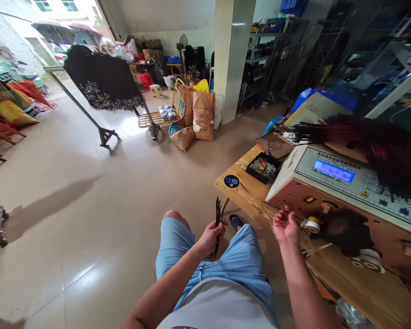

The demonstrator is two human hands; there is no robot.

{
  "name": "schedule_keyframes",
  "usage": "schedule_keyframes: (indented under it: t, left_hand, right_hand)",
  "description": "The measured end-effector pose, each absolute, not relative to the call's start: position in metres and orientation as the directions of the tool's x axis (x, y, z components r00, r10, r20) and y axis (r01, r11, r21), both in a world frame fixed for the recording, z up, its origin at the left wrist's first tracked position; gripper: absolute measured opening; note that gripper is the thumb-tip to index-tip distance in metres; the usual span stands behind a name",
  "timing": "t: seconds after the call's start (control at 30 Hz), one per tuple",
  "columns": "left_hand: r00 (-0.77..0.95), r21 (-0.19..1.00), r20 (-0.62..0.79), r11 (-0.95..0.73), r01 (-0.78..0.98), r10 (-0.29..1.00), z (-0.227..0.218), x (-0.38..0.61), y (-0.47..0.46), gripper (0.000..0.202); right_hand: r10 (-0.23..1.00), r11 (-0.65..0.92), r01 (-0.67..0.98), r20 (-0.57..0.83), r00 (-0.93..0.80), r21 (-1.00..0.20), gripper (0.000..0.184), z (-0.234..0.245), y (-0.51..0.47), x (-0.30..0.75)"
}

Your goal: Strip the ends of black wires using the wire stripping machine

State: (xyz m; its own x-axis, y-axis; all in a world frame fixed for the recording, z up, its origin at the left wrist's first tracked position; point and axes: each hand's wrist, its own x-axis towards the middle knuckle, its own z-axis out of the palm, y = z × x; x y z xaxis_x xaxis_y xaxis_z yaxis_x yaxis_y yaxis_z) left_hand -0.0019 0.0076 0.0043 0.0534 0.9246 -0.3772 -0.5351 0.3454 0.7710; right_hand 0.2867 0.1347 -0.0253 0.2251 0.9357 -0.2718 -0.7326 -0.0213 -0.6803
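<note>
My left hand (212, 235) is closed round a bundle of thin black cables (218, 210), which stands upright above my lap. To the right, my right hand (287, 226) is raised at the table edge with its fingers curled. A single thin black cable (270, 204) runs through these fingers towards a white roller (312, 225) on the front of a machine (303, 176). The machine has a lit blue display (334, 171) and several buttons. A large pile of black and dark red cables (373, 141) lies on top of it.
On the wooden table (250, 201) are a black box of light and red strands (263, 167) and a round dark blue label (231, 181). Brown sacks (203, 114) stand by a pillar (228, 64). A wheeled rack (99, 132) carries hanging black cables (102, 75).
</note>
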Motion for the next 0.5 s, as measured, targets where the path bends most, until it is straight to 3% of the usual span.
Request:
schedule_keyframes:
  t: [0.13,0.33,0.5]
  left_hand:
    - [0.087,0.717,-0.412,0.381,-0.583,0.907,0.002,0.000,0.002,0.053]
    - [0.101,0.755,-0.443,0.432,-0.493,0.891,-0.002,0.002,-0.002,0.063]
    - [0.106,0.795,-0.407,0.409,-0.447,0.907,-0.007,-0.002,-0.004,0.065]
  right_hand:
    - [0.921,-0.009,-0.722,-0.287,0.263,-0.692,0.044,-0.029,0.144,0.284]
    - [0.894,0.003,-0.649,-0.289,0.343,-0.760,0.042,-0.049,0.167,0.283]
    - [0.926,-0.117,-0.496,-0.275,0.259,-0.861,0.033,-0.070,0.168,0.259]
